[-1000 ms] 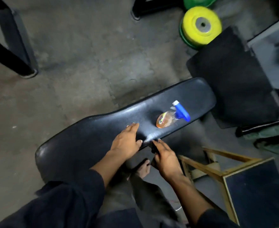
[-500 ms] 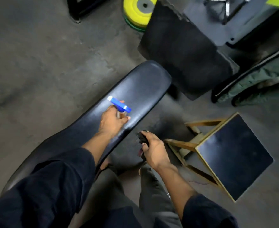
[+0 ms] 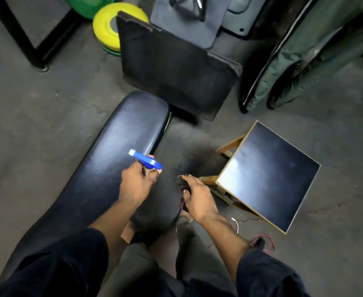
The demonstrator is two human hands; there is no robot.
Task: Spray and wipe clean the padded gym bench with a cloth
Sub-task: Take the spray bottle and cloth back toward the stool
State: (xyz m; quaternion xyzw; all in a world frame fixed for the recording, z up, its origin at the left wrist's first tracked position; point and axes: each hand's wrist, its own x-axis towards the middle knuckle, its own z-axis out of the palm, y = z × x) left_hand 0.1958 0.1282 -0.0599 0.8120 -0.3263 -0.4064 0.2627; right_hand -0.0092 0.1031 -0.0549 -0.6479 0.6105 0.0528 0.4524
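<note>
The black padded bench point(image 3: 125, 133) runs from the lower left up to the middle of the view. My left hand point(image 3: 135, 185) is closed around the spray bottle point(image 3: 145, 160), whose blue trigger head points up and left over the pad; the bottle's body is hidden in my fist. My right hand point(image 3: 196, 197) hangs just off the bench's right edge, gripping a dark bunched cloth point(image 3: 181, 183). Only a small part of the cloth shows past my fingers.
A wooden stool with a black square top point(image 3: 268, 174) stands right of my right hand. A black mat point(image 3: 172, 69) leans beyond the bench end. Yellow and green weight plates point(image 3: 105, 24) and a black frame leg point(image 3: 26, 43) are at the back left. Loose wires point(image 3: 262, 241) lie on the floor.
My left hand went from resting flat on the pad to picking up the lying spray bottle and lifting it. My view swung right along the bench. The right hand kept the cloth.
</note>
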